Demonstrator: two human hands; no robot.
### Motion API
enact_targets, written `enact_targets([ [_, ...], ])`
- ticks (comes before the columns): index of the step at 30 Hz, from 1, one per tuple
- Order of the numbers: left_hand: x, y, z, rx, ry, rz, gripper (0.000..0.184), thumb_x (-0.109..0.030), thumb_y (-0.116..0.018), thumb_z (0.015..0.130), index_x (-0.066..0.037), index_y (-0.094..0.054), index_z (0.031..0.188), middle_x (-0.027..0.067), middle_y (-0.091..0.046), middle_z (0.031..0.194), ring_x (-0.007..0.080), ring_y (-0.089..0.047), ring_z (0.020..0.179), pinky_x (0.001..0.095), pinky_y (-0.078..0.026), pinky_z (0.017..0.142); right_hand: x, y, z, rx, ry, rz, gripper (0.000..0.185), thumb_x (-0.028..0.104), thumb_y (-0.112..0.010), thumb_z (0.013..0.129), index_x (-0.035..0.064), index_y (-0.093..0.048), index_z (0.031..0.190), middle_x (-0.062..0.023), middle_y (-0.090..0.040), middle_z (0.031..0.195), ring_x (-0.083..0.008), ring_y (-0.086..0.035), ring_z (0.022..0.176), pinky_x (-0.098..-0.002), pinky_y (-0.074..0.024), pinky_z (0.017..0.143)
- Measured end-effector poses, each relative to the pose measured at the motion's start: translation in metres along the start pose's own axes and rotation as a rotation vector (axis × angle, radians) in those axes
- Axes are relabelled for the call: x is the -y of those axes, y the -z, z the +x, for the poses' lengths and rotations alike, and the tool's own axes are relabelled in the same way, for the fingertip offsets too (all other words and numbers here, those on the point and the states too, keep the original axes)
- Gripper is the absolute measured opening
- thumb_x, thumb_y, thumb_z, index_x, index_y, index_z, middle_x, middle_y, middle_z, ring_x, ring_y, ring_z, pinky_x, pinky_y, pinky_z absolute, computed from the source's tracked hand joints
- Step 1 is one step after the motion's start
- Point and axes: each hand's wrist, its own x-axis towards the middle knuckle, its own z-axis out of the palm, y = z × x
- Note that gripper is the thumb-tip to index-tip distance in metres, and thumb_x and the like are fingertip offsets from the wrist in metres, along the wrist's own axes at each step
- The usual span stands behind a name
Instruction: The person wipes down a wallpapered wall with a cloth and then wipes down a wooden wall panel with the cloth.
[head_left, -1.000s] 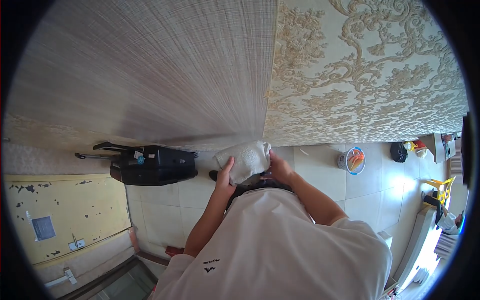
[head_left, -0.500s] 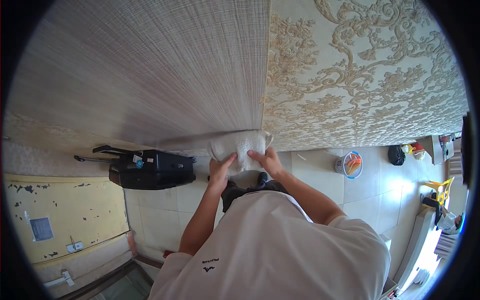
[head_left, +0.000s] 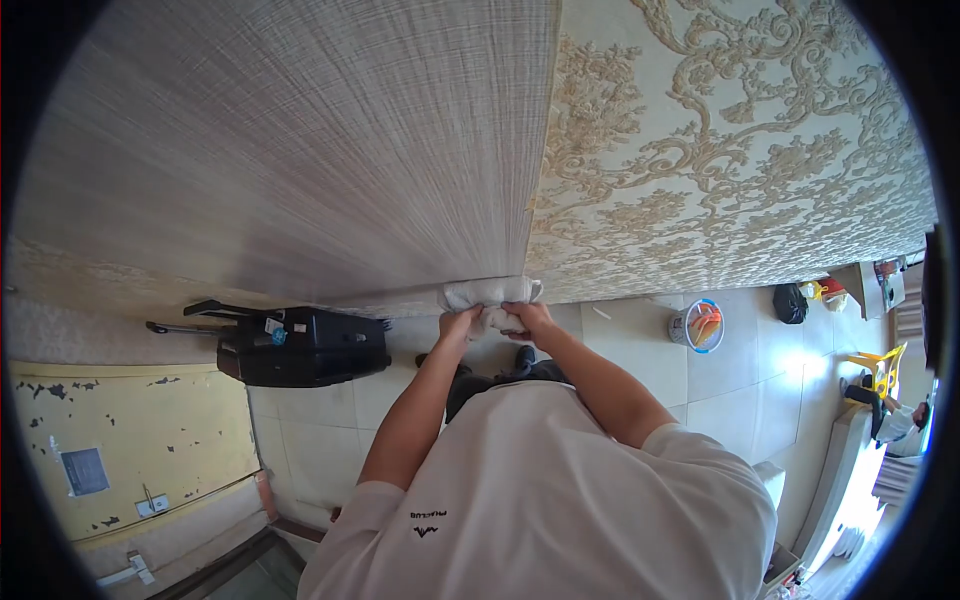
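A white towel (head_left: 488,292) is bunched up in front of my body, held at both sides. My left hand (head_left: 459,325) grips its left part, fingers curled into the fabric. On the other side my right hand (head_left: 531,318) is closed around the right part. A fold of the towel hangs between the hands. The towel is close to the lower end of a grey textured panel (head_left: 400,150); I cannot tell whether it touches it. Embossed floral wallpaper (head_left: 720,150) covers the wall to the right.
A black suitcase (head_left: 310,347) stands by the wall at left, near a peeling yellow door (head_left: 150,430). To the right are a bucket (head_left: 680,328) with orange and red things inside, a black bag (head_left: 790,305), a yellow chair (head_left: 883,370) and another person (head_left: 897,422).
The towel was spread wider with both thumbs on top. Now it is more bunched, my hands have come closer together, and the left hand has moved right and slightly up.
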Motion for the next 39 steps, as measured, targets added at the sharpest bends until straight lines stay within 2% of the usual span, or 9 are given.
enact_targets([
  [3,0.005,0.0,0.007,-0.074,0.41,-0.104,0.042,-0.018,-0.077,0.082,0.004,-0.062,0.114,0.0106,-0.068,0.104,0.0205,-0.066,0.091,0.0323,-0.05,0.08,-0.007,0.001,0.006,-0.016,-0.278,0.124,0.035,0.029,-0.074,0.083,0.0052,-0.067,0.108,-0.0075,-0.069,0.09,-0.0209,-0.067,0.071,-0.0373,-0.0587,0.064],
  [6,-0.02,0.009,-0.031,0.012,0.226,-0.114,0.045,-0.021,-0.078,0.082,0.004,-0.061,0.116,0.0101,-0.067,0.106,0.0197,-0.065,0.092,0.0321,-0.05,0.081,0.02,0.006,-0.032,0.048,-0.094,0.137,0.036,0.03,-0.073,0.085,0.0004,-0.065,0.104,-0.0068,-0.068,0.087,-0.018,-0.066,0.072,-0.0307,-0.0558,0.063],
  [8,-0.049,0.013,-0.065,0.136,-0.128,-0.246,0.046,-0.022,-0.078,0.082,0.003,-0.061,0.116,0.0089,-0.067,0.106,0.0175,-0.064,0.093,0.0314,-0.05,0.083,0.048,0.005,-0.064,0.134,0.227,-0.002,0.035,0.022,-0.071,0.088,-0.0054,-0.065,0.108,-0.0089,-0.07,0.093,-0.0159,-0.066,0.074,-0.0318,-0.0552,0.071],
  [15,-0.137,0.017,-0.133,0.105,-0.606,-0.299,0.039,-0.013,-0.077,0.08,0.003,-0.06,0.113,0.0072,-0.066,0.106,0.0144,-0.062,0.097,0.0293,-0.048,0.089,0.13,-0.014,-0.146,0.271,0.756,0.127,0.028,0.01,-0.071,0.088,-0.0036,-0.064,0.111,-0.0089,-0.069,0.104,-0.0158,-0.063,0.098,-0.0319,-0.0508,0.087],
  [19,-0.15,0.01,-0.126,0.133,-0.622,-0.354,0.035,-0.009,-0.074,0.082,0.003,-0.061,0.112,0.0065,-0.066,0.105,0.0141,-0.062,0.097,0.0297,-0.048,0.088,0.139,-0.013,-0.141,0.282,0.788,0.074,0.03,0.009,-0.072,0.087,-0.0024,-0.063,0.113,-0.0092,-0.068,0.106,-0.0159,-0.062,0.1,-0.0321,-0.0497,0.088],
  [31,-0.023,0.014,-0.018,0.046,-0.145,-0.014,0.04,-0.016,-0.074,0.083,0.0,-0.061,0.118,0.0075,-0.066,0.109,0.0177,-0.062,0.101,0.0325,-0.047,0.087,0.003,0.005,0.004,0.1,0.265,0.03,0.025,0.015,-0.072,0.085,0.003,-0.066,0.107,-0.0047,-0.069,0.091,-0.0125,-0.063,0.075,-0.026,-0.0484,0.062],
  [33,0.01,0.017,0.001,0.05,0.002,-0.071,0.043,-0.019,-0.075,0.083,0.001,-0.061,0.119,0.0083,-0.066,0.108,0.0194,-0.063,0.1,0.0343,-0.049,0.084,0.0,0.003,0.001,0.019,-0.157,0.169,0.03,0.024,-0.074,0.084,0.0038,-0.066,0.104,-0.0055,-0.069,0.087,-0.0156,-0.064,0.067,-0.0263,-0.0496,0.057],
  [37,0.0,0.013,-0.013,-0.008,0.152,-0.158,0.046,-0.024,-0.076,0.084,0.004,-0.061,0.117,0.0114,-0.067,0.108,0.0218,-0.065,0.096,0.0351,-0.051,0.08,0.008,-0.002,-0.016,0.01,-0.235,0.177,0.034,0.032,-0.075,0.083,0.0034,-0.067,0.101,-0.0073,-0.069,0.086,-0.0183,-0.065,0.062,-0.0283,-0.0518,0.053],
  [39,-0.026,0.014,-0.034,-0.005,0.138,-0.18,0.044,-0.023,-0.076,0.084,0.005,-0.062,0.115,0.0121,-0.067,0.108,0.0199,-0.065,0.095,0.0314,-0.05,0.083,0.035,-0.003,-0.04,0.054,-0.005,0.117,0.031,0.029,-0.073,0.086,0.0017,-0.067,0.1,-0.0083,-0.069,0.086,-0.018,-0.065,0.063,-0.0307,-0.0536,0.053],
])
